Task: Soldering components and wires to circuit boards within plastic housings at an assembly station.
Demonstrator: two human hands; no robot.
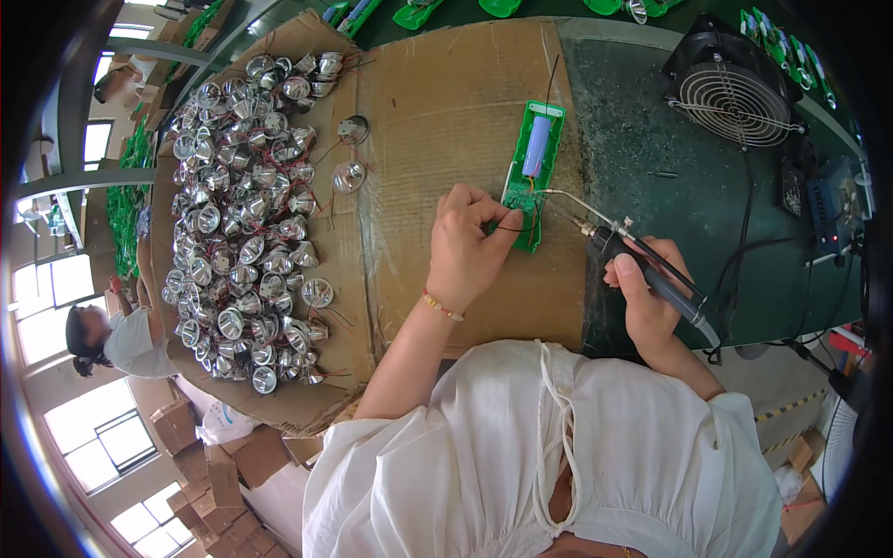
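Note:
A green plastic housing [547, 177] lies lengthwise on the cardboard, with a lavender cylindrical battery cell [538, 147] and a small green circuit board [523, 197] inside it. My left hand [468, 232] is at the housing's lower left side, thumb and fingertips pinched on a thin dark wire [517, 230] by the board. In my right hand [646, 293] is a soldering iron [656, 276] with a thin curved metal feed tube [579, 201]. Both the iron's tip and the tube point at the board, the tube's end close to it. My fingers partly cover the housing's edge.
Many silver reflector cups [246, 223] with red wires crowd the cardboard sheet [437, 102] at left. A black fan [735, 98] stands at far right, near a blue control box [823, 214]. Black cables hang beside the iron. Another person [130, 339] is at far left.

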